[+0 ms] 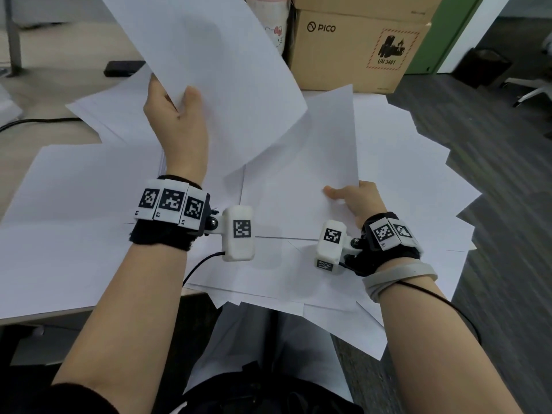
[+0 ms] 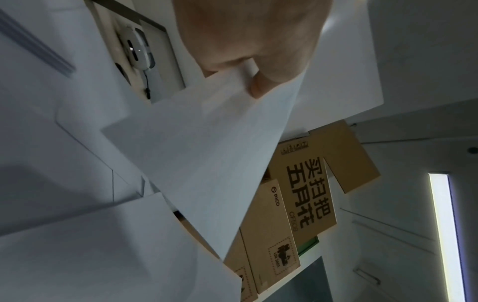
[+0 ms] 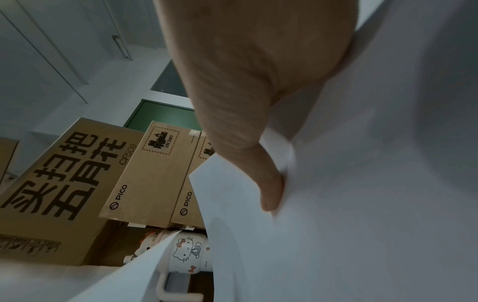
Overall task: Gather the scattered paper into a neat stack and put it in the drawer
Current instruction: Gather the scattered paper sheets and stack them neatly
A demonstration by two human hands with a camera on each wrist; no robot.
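Observation:
Many white sheets of paper (image 1: 403, 174) lie fanned and overlapping across the desk (image 1: 33, 106). My left hand (image 1: 174, 115) pinches a few sheets (image 1: 215, 64) by a lower corner and holds them raised and tilted over the middle of the desk; the left wrist view shows those sheets (image 2: 201, 155) clamped between thumb and fingers. My right hand (image 1: 355, 198) pinches the near right corner of another sheet (image 1: 310, 162), lifted off the pile, thumb on top. In the right wrist view the thumb (image 3: 269, 183) presses on that sheet (image 3: 362, 204). No drawer is in view.
Brown cardboard boxes (image 1: 352, 49) stand at the back right edge of the desk, a white mug with a cartoon cat (image 3: 189, 253) beside them. A black flat object (image 1: 122, 68) and a cable (image 1: 35, 122) lie at the back left. Sheets overhang the near edge above my lap.

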